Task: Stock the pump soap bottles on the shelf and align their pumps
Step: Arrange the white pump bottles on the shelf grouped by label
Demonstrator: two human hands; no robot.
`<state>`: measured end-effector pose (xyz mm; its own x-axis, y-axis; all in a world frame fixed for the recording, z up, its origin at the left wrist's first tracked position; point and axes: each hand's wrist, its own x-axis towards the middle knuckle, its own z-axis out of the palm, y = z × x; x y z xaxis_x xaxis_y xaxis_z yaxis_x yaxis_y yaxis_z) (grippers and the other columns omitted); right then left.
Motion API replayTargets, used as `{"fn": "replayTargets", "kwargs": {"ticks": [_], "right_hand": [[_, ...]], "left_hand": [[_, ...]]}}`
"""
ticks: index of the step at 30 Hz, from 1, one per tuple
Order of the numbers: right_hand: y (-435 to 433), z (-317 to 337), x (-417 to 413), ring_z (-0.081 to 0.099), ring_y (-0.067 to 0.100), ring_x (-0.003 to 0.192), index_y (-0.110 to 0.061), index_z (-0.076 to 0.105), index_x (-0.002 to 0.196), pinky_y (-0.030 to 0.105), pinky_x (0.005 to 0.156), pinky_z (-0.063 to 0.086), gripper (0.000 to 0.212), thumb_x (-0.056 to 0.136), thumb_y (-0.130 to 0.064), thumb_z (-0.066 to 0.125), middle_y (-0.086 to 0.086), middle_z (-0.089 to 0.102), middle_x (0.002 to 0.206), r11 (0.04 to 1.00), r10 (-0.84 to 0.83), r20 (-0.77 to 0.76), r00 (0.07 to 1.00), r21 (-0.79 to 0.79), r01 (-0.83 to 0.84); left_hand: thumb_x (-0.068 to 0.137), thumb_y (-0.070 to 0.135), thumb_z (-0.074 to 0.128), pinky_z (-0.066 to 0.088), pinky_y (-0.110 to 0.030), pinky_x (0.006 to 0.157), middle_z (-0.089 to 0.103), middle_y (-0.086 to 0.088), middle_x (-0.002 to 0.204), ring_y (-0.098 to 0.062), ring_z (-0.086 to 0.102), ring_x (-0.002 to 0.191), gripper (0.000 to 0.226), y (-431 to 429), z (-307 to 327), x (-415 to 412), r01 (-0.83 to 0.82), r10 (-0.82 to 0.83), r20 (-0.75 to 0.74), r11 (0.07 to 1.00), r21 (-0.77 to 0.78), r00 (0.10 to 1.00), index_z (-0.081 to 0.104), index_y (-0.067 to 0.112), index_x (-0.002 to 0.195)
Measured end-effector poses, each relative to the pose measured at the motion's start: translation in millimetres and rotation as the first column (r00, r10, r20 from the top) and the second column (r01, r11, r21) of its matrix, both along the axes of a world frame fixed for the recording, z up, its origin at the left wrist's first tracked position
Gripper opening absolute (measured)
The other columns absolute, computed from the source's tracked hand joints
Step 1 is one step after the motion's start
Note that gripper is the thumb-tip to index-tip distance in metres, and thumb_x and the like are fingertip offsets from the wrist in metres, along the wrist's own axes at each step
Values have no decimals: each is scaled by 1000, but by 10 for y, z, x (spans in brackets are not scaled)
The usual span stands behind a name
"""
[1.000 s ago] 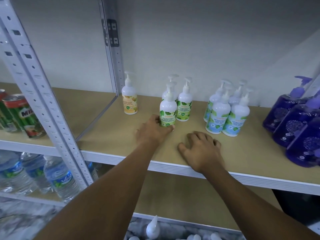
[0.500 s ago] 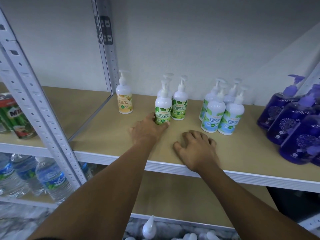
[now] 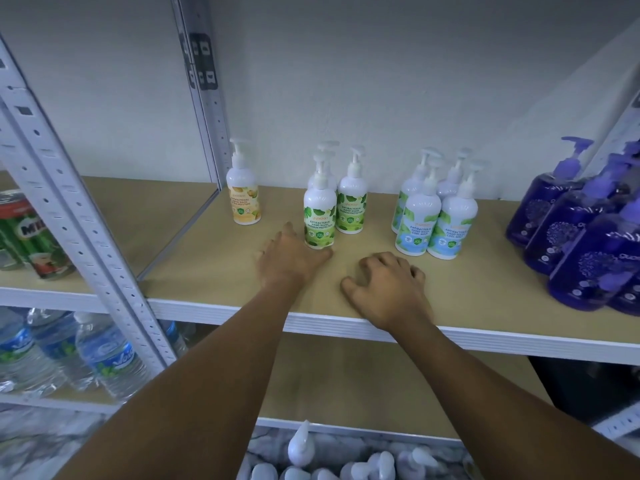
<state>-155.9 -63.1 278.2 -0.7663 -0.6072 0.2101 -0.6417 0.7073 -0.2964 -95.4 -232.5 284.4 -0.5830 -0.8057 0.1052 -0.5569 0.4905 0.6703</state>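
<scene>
So, labels first: the front green bottle point(image 3: 320, 220) reads ANTIBACTERIAL HAND WASH MAXIMUM PROTECTION. A second green bottle point(image 3: 351, 206) just beside it on the right carries the same text, and a third green bottle point(image 3: 331, 180) is mostly hidden behind. The four mint bottles point(image 3: 419, 226) further right say COOL MINT, and the lone yellow bottle point(image 3: 243, 202) off to the left says ULTRA MOISTURE. One bay over, a green can point(image 3: 31, 233) shows "MIL", with water bottles point(image 3: 104, 358) on the level below.

The soap all stands upright on a tan shelf point(image 3: 207, 265) with a white front edge, hung on white perforated uprights point(image 3: 69, 216) against a plain white wall point(image 3: 381, 81). Purple bottles point(image 3: 554, 216) crowd the far right. White pump tops point(image 3: 301, 445) poke up at the very bottom.

Your left hand point(image 3: 291, 258) is right at the base of the front green bottle, thumb up along its left side. It's blurred, so you can't tell if it's gripping or just touching. Your right hand point(image 3: 388, 285) rests on the shelf, fingers loosely curled, holding nothing.
</scene>
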Motion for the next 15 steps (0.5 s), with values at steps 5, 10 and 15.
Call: {"fn": "replayTargets", "kwargs": {"ticks": [5, 10, 15], "right_hand": [[250, 26, 134, 50, 18, 112, -23, 70, 105, 34, 102, 37, 34, 86, -47, 54, -8, 60, 114, 980, 31, 55, 998, -199, -20], [824, -191, 473, 60, 21, 103, -16, 75, 95, 36, 98, 45, 37, 78, -40, 54, -2, 66, 106, 911, 77, 61, 995, -409, -45], [1764, -654, 866, 59, 16, 97, -19, 72, 90, 30, 89, 46, 28, 80, -40, 55, -4, 64, 97, 841, -38, 182, 983, -526, 130]], "left_hand": [[80, 61, 67, 30, -42, 113, 50, -5, 148, -29, 41, 138, 86, 336, -8, 294, 29, -20, 90, 994, -101, 996, 39, 17, 149], [92, 45, 55, 28, -44, 114, 55, -8, 144, -31, 44, 134, 49, 1024, -265, 697, 62, -56, 30, 956, -287, 998, 63, 16, 129], [82, 37, 73, 41, -46, 98, 60, -8, 128, -35, 52, 121, 36, 1954, -432, 854, 97, -132, -143, 968, -230, 981, 69, 17, 112]]}}
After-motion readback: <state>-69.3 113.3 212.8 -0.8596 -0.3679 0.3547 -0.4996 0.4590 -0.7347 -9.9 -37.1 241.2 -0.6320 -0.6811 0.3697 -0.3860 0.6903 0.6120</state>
